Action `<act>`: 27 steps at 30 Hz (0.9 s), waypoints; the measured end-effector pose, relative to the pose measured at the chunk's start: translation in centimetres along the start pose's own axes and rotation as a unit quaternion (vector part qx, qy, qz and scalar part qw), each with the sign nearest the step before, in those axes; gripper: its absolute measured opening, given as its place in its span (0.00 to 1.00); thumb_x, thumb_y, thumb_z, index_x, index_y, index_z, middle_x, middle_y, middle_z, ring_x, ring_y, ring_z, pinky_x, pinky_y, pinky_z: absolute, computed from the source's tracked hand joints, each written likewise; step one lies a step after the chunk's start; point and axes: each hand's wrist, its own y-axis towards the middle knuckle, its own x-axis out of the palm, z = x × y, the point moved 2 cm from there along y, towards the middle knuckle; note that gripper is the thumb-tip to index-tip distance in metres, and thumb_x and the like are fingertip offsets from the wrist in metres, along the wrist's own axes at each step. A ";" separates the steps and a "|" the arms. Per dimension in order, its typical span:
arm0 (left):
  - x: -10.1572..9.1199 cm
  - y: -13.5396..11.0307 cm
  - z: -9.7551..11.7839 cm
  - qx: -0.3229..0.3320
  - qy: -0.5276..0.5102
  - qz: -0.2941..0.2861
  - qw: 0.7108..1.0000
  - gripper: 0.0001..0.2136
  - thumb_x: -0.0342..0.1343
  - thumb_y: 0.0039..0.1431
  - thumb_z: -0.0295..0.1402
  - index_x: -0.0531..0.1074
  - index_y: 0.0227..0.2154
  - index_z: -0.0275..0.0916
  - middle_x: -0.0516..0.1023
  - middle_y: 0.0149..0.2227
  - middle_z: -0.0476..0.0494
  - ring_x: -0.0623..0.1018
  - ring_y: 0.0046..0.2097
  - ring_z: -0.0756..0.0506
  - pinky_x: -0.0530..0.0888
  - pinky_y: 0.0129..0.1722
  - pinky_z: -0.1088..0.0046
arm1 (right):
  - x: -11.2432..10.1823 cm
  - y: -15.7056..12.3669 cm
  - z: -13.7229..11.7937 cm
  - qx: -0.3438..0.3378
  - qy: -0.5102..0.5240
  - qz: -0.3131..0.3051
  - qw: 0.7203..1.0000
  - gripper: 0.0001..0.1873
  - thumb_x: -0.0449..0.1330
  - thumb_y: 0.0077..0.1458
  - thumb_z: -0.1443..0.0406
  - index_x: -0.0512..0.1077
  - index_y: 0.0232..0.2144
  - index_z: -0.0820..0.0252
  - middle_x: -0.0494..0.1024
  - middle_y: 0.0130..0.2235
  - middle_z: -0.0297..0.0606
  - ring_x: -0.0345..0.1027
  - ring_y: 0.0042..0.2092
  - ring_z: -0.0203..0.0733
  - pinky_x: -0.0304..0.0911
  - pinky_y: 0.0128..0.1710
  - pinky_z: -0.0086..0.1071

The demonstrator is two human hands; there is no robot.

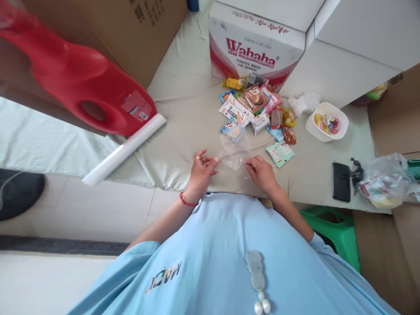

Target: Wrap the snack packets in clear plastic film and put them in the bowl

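A clear plastic bag lies stretched between my two hands on the pale cloth. My left hand, with a ring and a red wrist string, pinches its left edge. My right hand is closed on its right edge. Just beyond the bag lies a heap of small snack packets, and a green-and-white packet sits close to my right hand.
A Wahaha carton and white boxes stand behind the snacks. A white bowl of sweets sits at right, with a black phone and a filled plastic bag. A red jug, a white roll and a green stool are nearby.
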 end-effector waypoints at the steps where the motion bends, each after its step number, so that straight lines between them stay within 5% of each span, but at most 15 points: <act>1: 0.2 -0.2 -0.4 -0.005 0.027 0.002 1.000 0.34 0.73 0.50 0.43 0.65 0.57 0.45 0.74 0.48 0.44 0.79 0.48 0.45 0.78 0.36 0.73 | 0.3 -0.1 -0.1 -0.002 0.024 0.005 1.000 0.11 0.55 0.67 0.66 0.78 0.41 0.56 0.78 0.41 0.42 0.71 0.40 0.45 0.65 0.40 0.35; 9: 3.0 0.3 -1.7 -0.015 0.116 -0.148 0.982 0.16 0.69 0.50 0.46 0.77 0.30 0.38 0.79 0.32 0.46 0.78 0.37 0.46 0.74 0.39 0.70 | 0.9 -1.2 -1.0 0.014 0.169 0.052 0.984 0.13 0.57 0.68 0.56 0.78 0.39 0.57 0.78 0.37 0.40 0.70 0.36 0.43 0.66 0.40 0.36; 16: 3.5 0.5 -1.0 0.014 0.068 -0.164 0.984 0.14 0.69 0.51 0.44 0.79 0.30 0.38 0.79 0.30 0.49 0.75 0.34 0.48 0.71 0.38 0.72 | -0.5 -2.4 -0.2 0.036 0.296 0.078 0.951 0.37 0.46 0.69 0.38 0.68 0.65 0.53 0.77 0.51 0.45 0.69 0.37 0.42 0.69 0.38 0.37; 18: 3.6 0.5 -1.1 -0.005 0.011 -0.141 0.990 0.12 0.68 0.50 0.42 0.76 0.29 0.39 0.79 0.30 0.49 0.76 0.34 0.48 0.71 0.38 0.72 | -0.2 -2.1 0.1 0.041 0.284 0.092 0.954 0.38 0.50 0.67 0.39 0.66 0.68 0.53 0.76 0.55 0.46 0.68 0.38 0.43 0.69 0.39 0.38; 21: 3.5 0.7 -1.2 -0.029 -0.060 -0.103 0.992 0.12 0.65 0.53 0.41 0.70 0.28 0.41 0.80 0.33 0.47 0.79 0.36 0.47 0.74 0.40 0.71 | 0.6 -1.6 0.4 0.069 0.212 0.102 0.970 0.30 0.62 0.61 0.46 0.74 0.58 0.55 0.77 0.51 0.46 0.68 0.40 0.45 0.69 0.42 0.40; 23: 3.3 1.1 -1.2 -0.029 -0.081 -0.073 0.994 0.13 0.63 0.57 0.42 0.67 0.29 0.42 0.79 0.33 0.48 0.79 0.34 0.48 0.75 0.37 0.71 | 1.2 -1.4 0.6 0.091 0.200 0.098 0.971 0.18 0.61 0.62 0.50 0.79 0.45 0.55 0.77 0.43 0.43 0.69 0.40 0.46 0.68 0.43 0.40; 27: 2.1 2.5 -0.7 0.000 -0.062 0.004 0.998 0.12 0.58 0.64 0.42 0.65 0.31 0.43 0.72 0.25 0.53 0.71 0.25 0.51 0.67 0.26 0.75 | 1.7 -1.6 0.6 0.137 0.294 0.121 0.938 0.15 0.59 0.62 0.52 0.77 0.36 0.56 0.75 0.37 0.38 0.68 0.38 0.42 0.65 0.39 0.36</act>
